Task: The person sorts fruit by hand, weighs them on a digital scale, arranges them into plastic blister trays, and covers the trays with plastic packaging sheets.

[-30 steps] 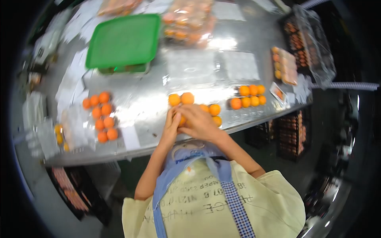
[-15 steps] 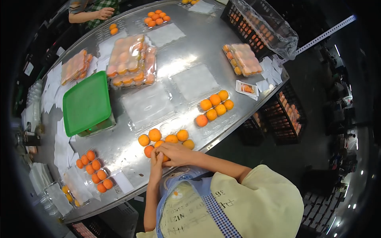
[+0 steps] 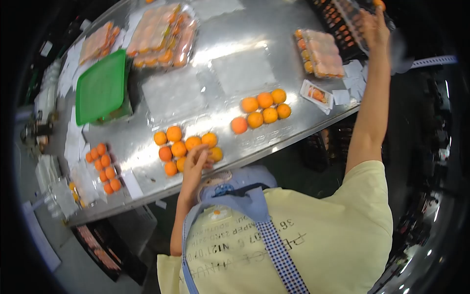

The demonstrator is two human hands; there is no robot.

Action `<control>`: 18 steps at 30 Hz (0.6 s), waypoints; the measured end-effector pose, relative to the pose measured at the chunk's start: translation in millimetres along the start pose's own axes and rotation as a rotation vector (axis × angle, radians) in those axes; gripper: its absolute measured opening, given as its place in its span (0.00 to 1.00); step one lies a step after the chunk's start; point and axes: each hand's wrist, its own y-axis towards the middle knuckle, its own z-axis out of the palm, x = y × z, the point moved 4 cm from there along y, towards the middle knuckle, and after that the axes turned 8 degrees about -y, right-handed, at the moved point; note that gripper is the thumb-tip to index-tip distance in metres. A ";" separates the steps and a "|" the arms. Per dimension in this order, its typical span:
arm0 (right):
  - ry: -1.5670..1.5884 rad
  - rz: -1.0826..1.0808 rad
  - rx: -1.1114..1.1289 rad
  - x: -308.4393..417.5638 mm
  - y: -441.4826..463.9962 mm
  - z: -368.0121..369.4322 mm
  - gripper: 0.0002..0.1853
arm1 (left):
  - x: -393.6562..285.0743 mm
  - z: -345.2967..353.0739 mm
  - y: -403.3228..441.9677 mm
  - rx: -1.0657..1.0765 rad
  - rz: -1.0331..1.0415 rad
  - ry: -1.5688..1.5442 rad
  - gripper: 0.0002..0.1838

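My left hand (image 3: 197, 160) rests by the front tray of oranges (image 3: 178, 149), its fingers loosely apart over the fruit at the tray's near right side. My right hand (image 3: 374, 29) is stretched far out to the upper right, over the black crate (image 3: 338, 24) with a clear plastic liner. Its fingers look spread and slightly blurred. One fingertip is beside an orange (image 3: 379, 4) at the frame's top edge. To the right of the front tray lies another group of oranges (image 3: 262, 111) in two rows.
A green lid (image 3: 101, 88) covers a container at the left. Closed packs of oranges (image 3: 159, 36) are stacked behind it, and another pack (image 3: 320, 53) sits near the crate. Empty clear trays (image 3: 174, 95), picture cards (image 3: 317, 95) and a further orange group (image 3: 104, 168) lie on the metal table (image 3: 235, 152).
My right hand has left the front oranges and swung up and right to the crate. My left hand remains by the front tray, its fingers now more apart. The camera view has shifted.
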 end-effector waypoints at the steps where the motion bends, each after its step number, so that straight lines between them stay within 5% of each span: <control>1: -0.113 0.040 0.008 -11.9 -37.6 30.7 0.23 | -2.7 -0.8 -1.0 -0.028 0.045 0.009 0.17; 6: -0.571 0.075 0.264 -111.7 -176.4 142.9 0.14 | -12.4 -47.7 -11.1 -0.322 0.202 -0.054 0.13; 11: -0.831 -0.019 0.866 -180.4 -335.4 259.7 0.20 | -2.8 -100.7 -31.3 -0.592 0.230 -0.136 0.11; 12: -0.792 -0.252 0.827 -194.5 -357.6 271.2 0.21 | 0.4 -106.1 -34.7 -0.603 0.236 -0.125 0.11; 18: -1.052 -0.468 0.871 -189.1 -396.0 315.1 0.26 | -2.0 -95.9 -20.8 -0.485 0.239 -0.196 0.09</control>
